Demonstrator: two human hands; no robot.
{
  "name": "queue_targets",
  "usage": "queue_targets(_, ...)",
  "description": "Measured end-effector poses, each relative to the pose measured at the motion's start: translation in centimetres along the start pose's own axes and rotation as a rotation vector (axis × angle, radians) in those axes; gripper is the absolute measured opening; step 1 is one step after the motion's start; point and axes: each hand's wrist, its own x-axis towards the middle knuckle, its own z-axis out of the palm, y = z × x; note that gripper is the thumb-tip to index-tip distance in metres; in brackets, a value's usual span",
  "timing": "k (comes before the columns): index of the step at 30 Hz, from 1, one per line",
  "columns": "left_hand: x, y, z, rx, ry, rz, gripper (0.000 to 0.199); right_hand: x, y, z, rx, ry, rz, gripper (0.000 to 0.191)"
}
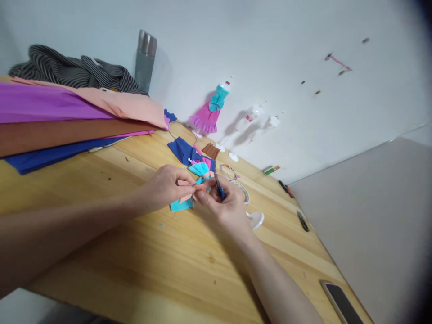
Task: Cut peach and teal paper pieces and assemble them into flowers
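Observation:
My left hand [170, 185] is closed, its thumb and fingers pinching a piece of peach crepe paper [185, 191]. My right hand [227, 200] is also closed and grips the other end of this paper. A small blue-handled tool that looks like scissors [220, 188] is tucked in the right hand, its dark end pointing up. Just beyond the fingers is a pleated turquoise paper piece [199, 169]. Under the hands, a flat turquoise paper piece [181, 204] lies on the wooden table [162, 261]. Fingers partly hide the peach paper.
Coloured paper sheets [50, 103], a striped cloth [84, 74] and a grey flask [146, 60] are at the back left. A doll form in a pink paper dress [206, 118] stands by the wall. Tape roll [242, 192], cutter [303, 221] and phone [340, 301] lie right.

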Motion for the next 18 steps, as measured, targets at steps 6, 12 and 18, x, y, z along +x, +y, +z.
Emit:
queue_targets(6, 0.01, -0.01, 0.08, -0.028, 0.012, -0.023, 0.014, -0.23, 0.68, 0.21, -0.019, -0.011, -0.043, 0.013)
queue_targets(12, -0.06, 0.05, 0.18, -0.101, 0.017, -0.053, 0.015, -0.19, 0.84, 0.27, 0.037, -0.003, 0.003, 0.02)
queue_targets(18, -0.09, 0.24, 0.32, -0.129, -0.025, -0.053, 0.021, 0.33, 0.41, 0.14, 0.178, 0.013, 0.128, 0.023)
